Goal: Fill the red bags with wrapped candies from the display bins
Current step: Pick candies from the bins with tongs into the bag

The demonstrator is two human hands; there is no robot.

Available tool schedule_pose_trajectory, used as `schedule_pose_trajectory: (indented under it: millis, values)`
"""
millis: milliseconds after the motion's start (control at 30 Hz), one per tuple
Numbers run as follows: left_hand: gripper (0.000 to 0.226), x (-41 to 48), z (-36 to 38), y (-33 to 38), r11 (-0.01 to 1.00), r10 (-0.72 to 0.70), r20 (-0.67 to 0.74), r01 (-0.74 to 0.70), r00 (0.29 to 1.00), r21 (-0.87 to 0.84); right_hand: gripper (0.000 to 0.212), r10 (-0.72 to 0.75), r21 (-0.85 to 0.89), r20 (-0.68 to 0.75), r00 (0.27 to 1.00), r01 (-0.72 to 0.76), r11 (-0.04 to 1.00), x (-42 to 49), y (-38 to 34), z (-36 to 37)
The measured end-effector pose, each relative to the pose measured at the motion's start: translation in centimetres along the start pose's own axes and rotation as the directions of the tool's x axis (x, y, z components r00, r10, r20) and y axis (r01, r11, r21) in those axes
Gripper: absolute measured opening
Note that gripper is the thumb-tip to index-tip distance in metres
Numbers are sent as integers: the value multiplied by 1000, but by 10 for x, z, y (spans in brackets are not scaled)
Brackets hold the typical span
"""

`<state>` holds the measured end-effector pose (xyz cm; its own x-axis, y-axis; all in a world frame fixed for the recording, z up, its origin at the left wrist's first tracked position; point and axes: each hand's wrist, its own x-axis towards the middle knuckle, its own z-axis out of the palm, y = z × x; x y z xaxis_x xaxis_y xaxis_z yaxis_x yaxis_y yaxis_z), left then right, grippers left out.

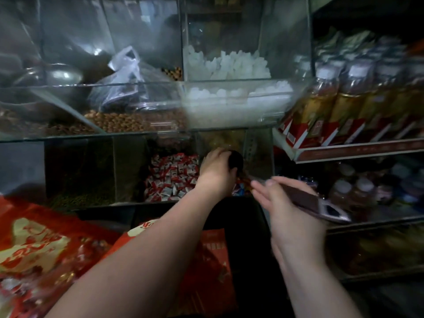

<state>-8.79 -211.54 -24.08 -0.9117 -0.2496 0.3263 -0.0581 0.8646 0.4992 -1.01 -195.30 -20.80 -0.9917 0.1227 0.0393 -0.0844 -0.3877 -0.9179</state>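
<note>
My left hand [216, 173] reaches into a lower glass bin, its fingers curled over a dark round object [236, 160]; what that object is I cannot tell. Just left of that hand, a bin [128, 171] holds red-and-white wrapped candies [172, 177]. A few mixed-colour candies [239, 188] show beneath the hand. My right hand [286, 203] hovers in front of the bins and holds a flat phone-like object [325, 204] against its palm, thumb on top. One red bag with gold print [34, 246] lies at the lower left. A second red bag [211, 260] sits under my left forearm.
The upper glass bins hold peanuts [128, 121], white sugar-like chunks [229, 65], a tied plastic bag [128, 72] and a metal bowl [62, 74]. On the right, shelves [358, 149] carry rows of bottles [344, 99] and jars [358, 189]. A dark bin of greenish grains [80, 180] is at left.
</note>
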Motion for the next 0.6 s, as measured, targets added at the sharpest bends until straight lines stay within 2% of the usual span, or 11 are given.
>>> schedule_pose_trajectory:
  millis: [33, 67, 133, 200, 267, 333, 433, 533, 567, 600]
  values:
    - [55, 6, 4, -2, 997, -67, 36, 66, 997, 40, 17, -66, -127, 63, 996, 74, 989, 7, 9, 3]
    - [59, 10, 7, -4, 991, -123, 54, 120, 991, 55, 15, -151, -292, 163, 975, 194, 936, 15, 16, 4]
    - [59, 13, 10, -7, 982, -190, 68, 189, 979, 24, 12, -261, -526, 400, 878, 454, 719, 26, 22, 4]
    - [61, 8, 15, -8, 983, -179, 91, 181, 980, -11, 9, -318, -557, 553, 770, 626, 546, 33, 24, -1]
    - [69, 2, 20, -9, 990, -138, 105, 139, 985, 3, 10, -347, -525, 601, 720, 683, 509, 31, 23, -7]
    - [73, -2, 23, -10, 994, -111, 87, 111, 990, -1, 10, -338, -506, 584, 738, 656, 559, 27, 18, -11]
    - [71, -7, 19, -9, 993, -68, 50, 73, 996, -91, 13, -275, -511, 436, 857, 487, 708, 11, 4, -17]
    - [70, -18, 4, -2, 985, 8, -1, -8, 1000, -174, 25, -107, -339, 246, 963, 189, 922, -1, -20, -12]
    - [70, -24, -4, 2, 982, 29, -11, -31, 1000, -187, 26, 16, -261, 232, 973, 47, 964, -3, -37, -5]
    - [71, -31, -13, 6, 982, 48, -16, -50, 999, -181, 28, 168, -213, 256, 952, -114, 970, -1, -49, -3]
